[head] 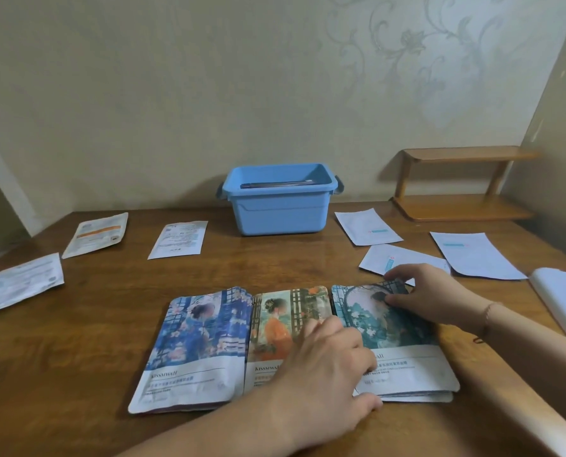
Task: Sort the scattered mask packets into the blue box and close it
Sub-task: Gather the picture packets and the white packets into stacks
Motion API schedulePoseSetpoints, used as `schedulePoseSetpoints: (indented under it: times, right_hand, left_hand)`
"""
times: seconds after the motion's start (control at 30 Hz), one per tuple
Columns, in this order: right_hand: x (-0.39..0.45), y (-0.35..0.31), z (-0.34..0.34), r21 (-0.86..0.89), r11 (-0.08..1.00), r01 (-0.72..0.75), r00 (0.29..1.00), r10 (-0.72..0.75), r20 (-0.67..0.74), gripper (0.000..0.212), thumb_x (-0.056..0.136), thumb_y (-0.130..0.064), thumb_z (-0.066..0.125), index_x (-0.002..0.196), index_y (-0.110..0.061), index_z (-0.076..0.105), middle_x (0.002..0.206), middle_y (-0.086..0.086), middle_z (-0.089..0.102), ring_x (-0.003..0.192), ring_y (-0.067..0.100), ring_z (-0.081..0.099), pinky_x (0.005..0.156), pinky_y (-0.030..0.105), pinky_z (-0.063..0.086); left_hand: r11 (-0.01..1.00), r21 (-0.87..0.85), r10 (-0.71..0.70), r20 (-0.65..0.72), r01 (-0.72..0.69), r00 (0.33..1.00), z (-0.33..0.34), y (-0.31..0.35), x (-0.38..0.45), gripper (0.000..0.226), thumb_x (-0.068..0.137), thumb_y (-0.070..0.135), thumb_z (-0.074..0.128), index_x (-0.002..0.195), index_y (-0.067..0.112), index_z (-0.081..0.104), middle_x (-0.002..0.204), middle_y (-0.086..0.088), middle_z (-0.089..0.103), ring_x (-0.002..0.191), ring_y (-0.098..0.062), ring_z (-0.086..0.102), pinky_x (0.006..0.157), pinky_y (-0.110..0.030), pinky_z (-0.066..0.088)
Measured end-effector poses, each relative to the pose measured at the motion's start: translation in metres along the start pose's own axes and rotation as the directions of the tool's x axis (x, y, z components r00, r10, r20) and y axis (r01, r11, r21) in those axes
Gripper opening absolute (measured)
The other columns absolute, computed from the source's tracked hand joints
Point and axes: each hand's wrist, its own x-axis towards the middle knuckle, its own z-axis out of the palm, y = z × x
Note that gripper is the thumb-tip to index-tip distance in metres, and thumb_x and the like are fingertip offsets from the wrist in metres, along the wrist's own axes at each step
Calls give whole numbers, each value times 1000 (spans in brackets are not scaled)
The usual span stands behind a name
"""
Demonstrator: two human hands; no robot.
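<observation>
Three picture-printed mask packet stacks lie side by side near me: a blue one, an orange one and a teal one. My left hand rests over the seam between the orange and teal stacks, fingers bent on them. My right hand pinches the far top corner of the teal stack. The open blue box stands at the back centre with flat packets inside. Plain white packets lie scattered: three on the left and three on the right.
The wooden table fills the view. A small wooden shelf stands at the back right against the wall. A white flat object lies at the right edge.
</observation>
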Motion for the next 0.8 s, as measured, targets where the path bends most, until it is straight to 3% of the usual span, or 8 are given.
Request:
schedulePoseSetpoints:
  times: [0.17, 0.23, 0.33, 0.4, 0.5, 0.67, 0.73, 0.8]
  right_hand:
    - [4, 5, -1, -18, 999, -38, 999, 38, 8, 46, 84, -37, 71, 127, -27, 59, 132, -1, 57, 114, 18, 55, 96, 31, 49]
    - [4, 0, 0, -51, 999, 1, 993, -7, -116, 43, 81, -39, 73, 121, -27, 62, 130, 0, 58, 105, 18, 57, 88, 30, 48]
    - [4, -42, 6, 32, 983, 183, 946, -167, -279, 21, 79, -30, 76, 96, -35, 65, 118, 3, 64, 88, 17, 56, 69, 29, 41]
    - [6, -83, 14, 63, 951, 302, 926, -277, -255, 21, 78, -28, 77, 86, -40, 62, 105, -1, 67, 84, 17, 58, 65, 30, 39]
    - [19, -152, 35, 45, 887, 460, 876, -445, -185, 19, 78, -31, 76, 91, -39, 65, 100, -8, 68, 85, 10, 58, 68, 25, 37]
    - [54, -268, 88, -6, 764, 646, 764, -646, -5, 32, 86, -35, 67, 118, -29, 65, 120, -11, 63, 109, 8, 57, 92, 20, 42]
    - [75, -306, 112, -54, 713, 699, 715, -697, 44, 34, 89, -36, 62, 122, -29, 63, 128, -10, 59, 120, 10, 53, 100, 23, 40]
    - [99, -339, 136, -89, 708, 701, 713, -694, 100, 30, 91, -37, 57, 119, -27, 62, 129, -5, 57, 125, 16, 47, 103, 31, 43]
  left_hand:
    - [999, -21, 43, 28, -43, 999, -2, 0, 2, 43, 94, 49, 57, 124, 18, 63, 114, -1, 53, 113, -18, 36, 105, -42, 26]
    - [996, -64, 65, 5, -65, 998, -6, -5, 0, 44, 94, 47, 58, 125, 17, 64, 116, -5, 55, 115, -22, 38, 104, -45, 25]
    - [993, -115, 16, -125, -30, 992, -21, -30, -10, 41, 93, 44, 63, 123, 17, 66, 115, -6, 58, 114, -22, 40, 101, -45, 26]
    - [990, -130, -75, -220, 48, 973, -33, -55, -21, 38, 90, 44, 66, 118, 19, 68, 112, -2, 60, 111, -20, 42, 99, -42, 32]
    - [966, -149, -244, -282, 209, 928, -53, -104, -48, 34, 90, 47, 64, 114, 23, 68, 112, 5, 61, 107, -15, 45, 95, -41, 39]
    - [827, -154, -560, -307, 540, 770, -83, -208, -101, 37, 93, 48, 60, 124, 29, 63, 127, 15, 56, 118, -7, 47, 104, -31, 43]
    - [747, -139, -658, -288, 650, 696, -91, -252, -120, 36, 94, 46, 59, 126, 29, 61, 132, 15, 55, 124, -8, 47, 105, -29, 40]
    - [673, -113, -731, -257, 731, 632, -95, -295, -135, 36, 95, 45, 59, 128, 29, 60, 137, 14, 52, 128, -9, 45, 106, -29, 38]
